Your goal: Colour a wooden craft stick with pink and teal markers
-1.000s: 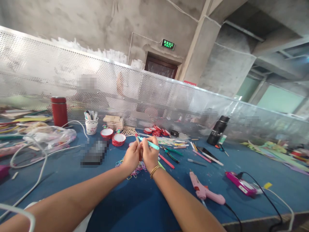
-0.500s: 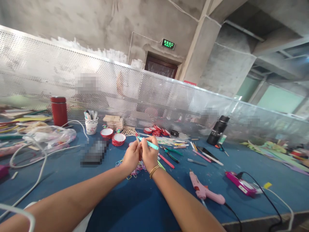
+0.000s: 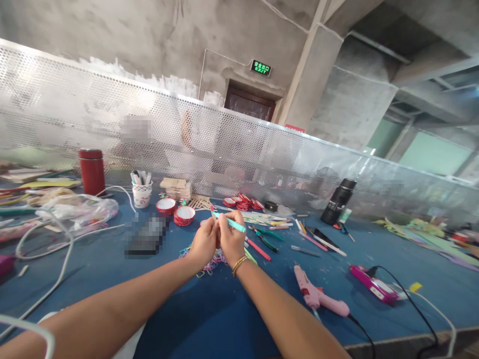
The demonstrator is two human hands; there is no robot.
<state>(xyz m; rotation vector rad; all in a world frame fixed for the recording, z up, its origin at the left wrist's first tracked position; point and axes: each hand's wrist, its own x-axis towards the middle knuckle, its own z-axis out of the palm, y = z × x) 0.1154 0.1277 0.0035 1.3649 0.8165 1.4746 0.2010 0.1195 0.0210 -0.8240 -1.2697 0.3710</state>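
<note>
Near the middle of the blue table my two hands meet, fingers touching. My right hand is closed on a turquoise marker, whose tip points up and left. In my left hand, the fingers are pinched around a small piece with a red top; its lower part is hidden by the fingers. Colourful paper clips lie beneath and between my wrists. A red marker and green-handled pliers rest just right of my right hand.
A pink glue gun and a magenta device with cables lie at the right. Behind are red-rimmed round tins, a cup of pens, a red flask and a black bottle. A phone lies left.
The turquoise marker's tip has shifted slightly against the small piece. Both hands stay in nearly the same place.
</note>
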